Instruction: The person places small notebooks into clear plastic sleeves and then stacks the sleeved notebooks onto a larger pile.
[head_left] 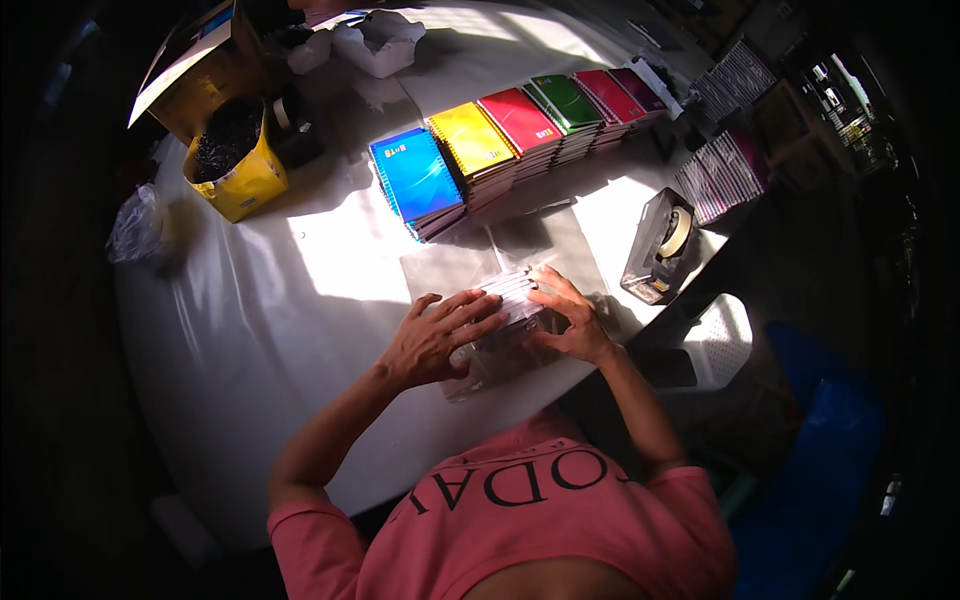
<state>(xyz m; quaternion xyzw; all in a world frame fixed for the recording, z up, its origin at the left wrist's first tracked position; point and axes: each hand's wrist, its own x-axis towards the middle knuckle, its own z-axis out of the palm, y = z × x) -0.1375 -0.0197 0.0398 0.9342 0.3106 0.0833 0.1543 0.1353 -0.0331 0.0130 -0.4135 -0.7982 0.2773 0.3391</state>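
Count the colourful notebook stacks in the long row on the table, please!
6. From left to right: blue stack, yellow stack, bright red stack, green stack, darker red stack, purple stack. More could be hidden behind them.

Plastic point(437, 270) lies on the table point(245, 340) before notebook stacks point(516, 120), left of the tape dispenser point(652, 255).

Workshop: notebook stacks point(517, 122), tape dispenser point(652, 258)
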